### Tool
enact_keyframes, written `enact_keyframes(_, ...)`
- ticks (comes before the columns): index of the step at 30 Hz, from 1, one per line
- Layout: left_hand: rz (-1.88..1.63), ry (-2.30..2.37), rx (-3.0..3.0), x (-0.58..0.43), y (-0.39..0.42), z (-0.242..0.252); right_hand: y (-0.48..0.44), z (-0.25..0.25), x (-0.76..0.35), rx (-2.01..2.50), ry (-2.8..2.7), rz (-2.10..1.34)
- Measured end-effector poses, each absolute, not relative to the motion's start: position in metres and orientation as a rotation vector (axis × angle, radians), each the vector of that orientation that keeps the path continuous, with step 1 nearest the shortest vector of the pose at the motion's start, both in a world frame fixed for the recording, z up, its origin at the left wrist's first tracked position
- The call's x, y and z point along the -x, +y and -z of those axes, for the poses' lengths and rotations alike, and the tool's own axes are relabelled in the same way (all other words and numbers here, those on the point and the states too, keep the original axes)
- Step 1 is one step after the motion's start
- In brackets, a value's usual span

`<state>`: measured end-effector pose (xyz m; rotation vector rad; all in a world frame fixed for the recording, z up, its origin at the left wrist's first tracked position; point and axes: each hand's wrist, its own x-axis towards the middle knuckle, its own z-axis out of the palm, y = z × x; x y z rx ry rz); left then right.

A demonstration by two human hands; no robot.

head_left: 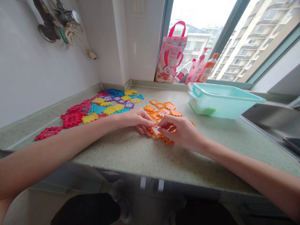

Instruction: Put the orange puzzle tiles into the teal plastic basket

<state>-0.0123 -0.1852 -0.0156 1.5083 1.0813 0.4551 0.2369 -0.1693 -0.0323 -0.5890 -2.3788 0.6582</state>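
Orange piece (155, 132): flat, notched edges, apparently plastic, with a white window-like insert; between both hands, just above the front of the orange heap; partly covered by fingers.
Left hand (143, 122): thumb and fingers closed on the piece's left edge.
Right hand (179, 129): thumb and fingertips pinched together at the piece's right side; exact contact hard to make out.
Orange heap (170, 106): thin toothed plates, some with white inserts, overlapping; front part hidden behind the right hand.
Mixed heap, left: red lattice plates (71, 118), yellow plates (90, 117), purple plates (128, 105) with pale inserts, blue plates (112, 92); near edge partly hidden by the left forearm.
Desk (126, 150): smooth, speckled, pale grey-green.
Basin (222, 111): translucent mint, rounded rim; a green shape (209, 111) blurred through its wall.
Sink (269, 123): metal, cut off at right.
Sill goods: glossy pink bag (168, 59), three bottles (198, 69), lower parts partly hidden.
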Motion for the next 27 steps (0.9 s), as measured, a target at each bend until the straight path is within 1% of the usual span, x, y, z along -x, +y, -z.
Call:
enact_keyframes(11, -0.49, 1.109, -1.571, 0.008, -0.187, 0.018, -0.173, 0.032, -0.232, 0.756, -2.375, -0.595)
enact_keyframes(13, -0.482, 1.101, -1.587, 0.008, -0.188, 0.017, -0.174, 0.032, -0.231, 0.784, -2.334, -0.672)
enact_keyframes(18, -0.488, 1.073, -1.652, 0.006, -0.19, 0.013, -0.172, 0.03, -0.233, 0.811, -2.28, -0.996)
enact_keyframes(20, -0.493, 1.055, -1.702, 0.006, -0.189, 0.012, -0.17, 0.029, -0.234, 0.793, -2.27, -1.027)
enact_keyframes(25, -0.451, 1.065, -1.864, 0.012, -0.187, 0.009, -0.163, 0.025, -0.238, 0.697, -2.255, -0.712)
enact_keyframes(27, -0.432, 1.061, -1.894, 0.014, -0.187, 0.008, -0.16, 0.025, -0.239, 0.676, -2.282, -0.679)
